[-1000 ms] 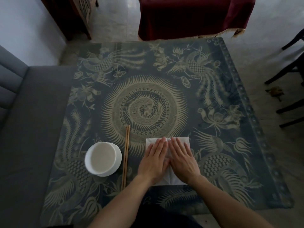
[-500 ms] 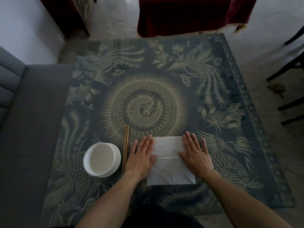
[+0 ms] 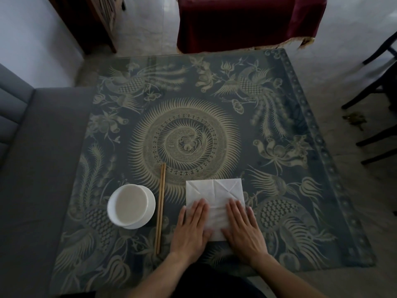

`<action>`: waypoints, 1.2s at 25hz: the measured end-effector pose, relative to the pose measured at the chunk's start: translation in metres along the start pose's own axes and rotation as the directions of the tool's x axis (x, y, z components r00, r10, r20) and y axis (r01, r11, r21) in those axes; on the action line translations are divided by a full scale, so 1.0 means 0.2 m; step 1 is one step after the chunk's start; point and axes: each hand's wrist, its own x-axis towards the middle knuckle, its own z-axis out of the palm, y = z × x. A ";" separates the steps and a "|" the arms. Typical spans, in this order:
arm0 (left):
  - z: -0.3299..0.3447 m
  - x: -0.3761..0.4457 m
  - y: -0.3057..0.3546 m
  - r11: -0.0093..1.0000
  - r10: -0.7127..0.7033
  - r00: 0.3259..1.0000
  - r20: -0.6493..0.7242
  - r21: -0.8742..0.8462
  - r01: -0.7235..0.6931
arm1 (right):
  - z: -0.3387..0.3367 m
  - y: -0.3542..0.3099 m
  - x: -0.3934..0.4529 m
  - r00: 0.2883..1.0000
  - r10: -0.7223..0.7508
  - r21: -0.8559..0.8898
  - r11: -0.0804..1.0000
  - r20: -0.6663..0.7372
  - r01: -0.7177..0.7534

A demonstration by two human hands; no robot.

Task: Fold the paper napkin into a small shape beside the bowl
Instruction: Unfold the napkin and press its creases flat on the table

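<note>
We press the white paper napkin (image 3: 214, 190) flat on the patterned table (image 3: 279, 117) with our left hand (image 3: 191, 229) and right hand (image 3: 242, 229), fingers straight, gripping nothing. The napkin lies just right of the chopsticks (image 3: 160, 208), with the bowl (image 3: 131, 206) beyond them.

No text, label, brand, number or sign can be read anywhere. Only bird, flower and spiral motifs are seen on the dark blue patterned tablecloth (image 3: 279, 117).

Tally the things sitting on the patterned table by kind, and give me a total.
Bowl: 1
Chopsticks: 2, lying side by side
Paper napkin: 1
Total: 4
</note>
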 end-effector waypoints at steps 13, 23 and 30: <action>-0.02 -0.16 -0.15 0.991 -0.128 0.990 0.053 0.032 0.126 | -0.02 0.17 -0.11 0.993 0.107 -0.012 0.994 0.042 -0.107; -0.05 -0.14 -0.16 0.998 -0.067 0.998 -0.010 0.010 0.067 | -0.02 0.16 -0.10 0.992 0.126 0.038 0.991 -0.011 -0.125; -0.17 0.09 -0.16 0.996 0.086 0.988 -0.128 0.004 -0.086 | -0.19 0.17 0.22 0.903 0.427 0.140 0.898 -0.052 -0.417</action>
